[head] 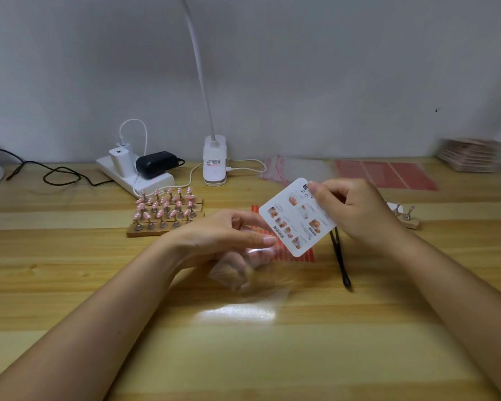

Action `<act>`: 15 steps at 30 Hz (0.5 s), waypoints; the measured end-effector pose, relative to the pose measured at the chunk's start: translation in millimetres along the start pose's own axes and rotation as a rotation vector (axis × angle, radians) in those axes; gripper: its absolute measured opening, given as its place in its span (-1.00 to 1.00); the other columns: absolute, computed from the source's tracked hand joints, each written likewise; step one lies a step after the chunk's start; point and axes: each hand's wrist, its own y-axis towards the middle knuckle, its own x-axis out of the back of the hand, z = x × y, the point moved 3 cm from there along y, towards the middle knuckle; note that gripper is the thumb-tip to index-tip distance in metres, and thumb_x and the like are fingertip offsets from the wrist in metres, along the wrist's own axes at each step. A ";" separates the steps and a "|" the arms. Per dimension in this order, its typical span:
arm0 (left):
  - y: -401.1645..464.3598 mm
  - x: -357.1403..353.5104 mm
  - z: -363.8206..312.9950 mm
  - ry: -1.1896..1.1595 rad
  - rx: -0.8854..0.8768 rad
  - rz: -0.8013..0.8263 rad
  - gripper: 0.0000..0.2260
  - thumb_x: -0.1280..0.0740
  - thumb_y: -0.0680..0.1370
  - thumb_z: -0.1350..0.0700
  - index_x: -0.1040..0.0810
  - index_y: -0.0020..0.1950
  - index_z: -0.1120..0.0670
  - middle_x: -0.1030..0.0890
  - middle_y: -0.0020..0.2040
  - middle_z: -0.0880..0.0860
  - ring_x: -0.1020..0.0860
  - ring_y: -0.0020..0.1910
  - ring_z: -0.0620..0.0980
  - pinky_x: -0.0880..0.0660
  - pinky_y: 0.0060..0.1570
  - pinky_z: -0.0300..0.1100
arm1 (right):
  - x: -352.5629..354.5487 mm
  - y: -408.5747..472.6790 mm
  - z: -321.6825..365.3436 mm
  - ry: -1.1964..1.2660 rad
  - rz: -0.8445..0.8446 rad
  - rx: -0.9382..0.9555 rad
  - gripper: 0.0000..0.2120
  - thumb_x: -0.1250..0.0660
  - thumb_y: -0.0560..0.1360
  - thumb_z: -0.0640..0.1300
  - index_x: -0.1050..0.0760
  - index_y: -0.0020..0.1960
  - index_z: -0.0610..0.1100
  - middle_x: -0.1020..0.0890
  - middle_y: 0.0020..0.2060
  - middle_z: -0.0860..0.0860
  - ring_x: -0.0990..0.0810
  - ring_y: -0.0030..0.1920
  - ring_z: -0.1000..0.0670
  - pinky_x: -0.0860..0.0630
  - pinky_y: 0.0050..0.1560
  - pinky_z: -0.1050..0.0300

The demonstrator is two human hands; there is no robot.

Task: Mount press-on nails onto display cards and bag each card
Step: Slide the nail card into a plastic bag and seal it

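My right hand (350, 209) pinches a white display card (294, 219) by its upper corner, printed back side facing me, tilted above the table. My left hand (229, 241) holds a clear plastic bag (252, 282) by its top edge, just left of the card's lower corner. The bag hangs down toward the table and catches glare. Pink press-on nails (165, 209) stand on small holders on wooden strips left of the hands.
Black tweezers (340, 259) lie under the card on the wooden table (70, 285). A red-striped sheet (304, 257) lies beneath. A power strip (133, 175), lamp base (214, 160), red sheets (388, 175), a card stack (472, 154) and an empty holder strip (405, 218) line the back.
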 end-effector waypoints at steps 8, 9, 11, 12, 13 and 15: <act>0.5 -3.7 -1.2 -0.043 -0.008 0.025 -0.73 -0.46 0.31 0.09 -0.65 0.00 0.05 -0.68 -0.05 0.15 -0.61 -0.32 -0.11 -0.57 -0.37 -0.32 | -2.9 -0.8 -0.3 -0.111 0.088 0.006 -0.55 -0.17 0.55 0.01 -0.45 -0.38 -0.27 -0.55 -0.45 -0.09 -0.44 -0.43 -0.09 -0.24 -0.41 0.11; 0.5 -4.8 -1.9 -0.039 -0.010 0.021 -0.75 -0.46 0.32 0.09 -0.66 -0.02 0.05 -0.68 -0.05 0.14 -0.61 -0.33 -0.12 -0.57 -0.38 -0.32 | -4.2 -1.2 1.2 -0.120 0.092 0.017 -0.56 -0.17 0.55 0.01 -0.45 -0.40 -0.24 -0.55 -0.47 -0.07 -0.44 -0.44 -0.07 -0.25 -0.42 0.10; 0.8 -6.8 -2.5 -0.017 -0.022 0.013 -0.76 -0.44 0.33 0.09 -0.64 -0.01 0.04 -0.68 -0.06 0.11 -0.62 -0.32 -0.11 -0.57 -0.38 -0.31 | -7.3 -2.2 4.8 -0.132 0.095 0.033 -0.58 -0.18 0.55 0.02 -0.50 -0.38 -0.20 -0.57 -0.45 -0.05 -0.49 -0.42 -0.07 -0.29 -0.43 0.05; 0.8 -7.6 -2.7 -0.004 -0.026 0.009 -0.76 -0.44 0.33 0.08 -0.63 -0.01 0.03 -0.68 -0.07 0.10 -0.62 -0.29 -0.09 -0.58 -0.36 -0.31 | -8.6 -2.5 6.8 -0.130 0.088 0.038 -0.60 -0.19 0.55 0.02 -0.53 -0.36 -0.18 -0.59 -0.43 -0.04 -0.51 -0.40 -0.07 -0.33 -0.42 0.05; 0.5 -8.5 -2.8 0.008 -0.026 0.004 -0.75 -0.44 0.33 0.07 -0.63 0.00 0.03 -0.68 -0.06 0.09 -0.63 -0.24 -0.07 -0.58 -0.34 -0.30 | -9.3 -2.5 9.0 -0.118 0.077 0.036 -0.63 -0.21 0.54 0.01 -0.57 -0.33 -0.14 -0.61 -0.42 -0.02 -0.53 -0.38 -0.05 -0.37 -0.39 0.05; 1.0 -9.8 -2.5 0.029 -0.017 -0.001 -0.68 -0.45 0.33 0.05 -0.60 0.06 0.04 -0.67 -0.01 0.11 -0.64 -0.14 0.00 -0.59 -0.31 -0.29 | -10.5 -3.0 12.5 -0.097 0.061 0.019 -0.73 -0.26 0.52 0.01 -0.61 -0.26 -0.06 -0.64 -0.37 0.04 -0.57 -0.34 0.03 -0.45 -0.33 0.06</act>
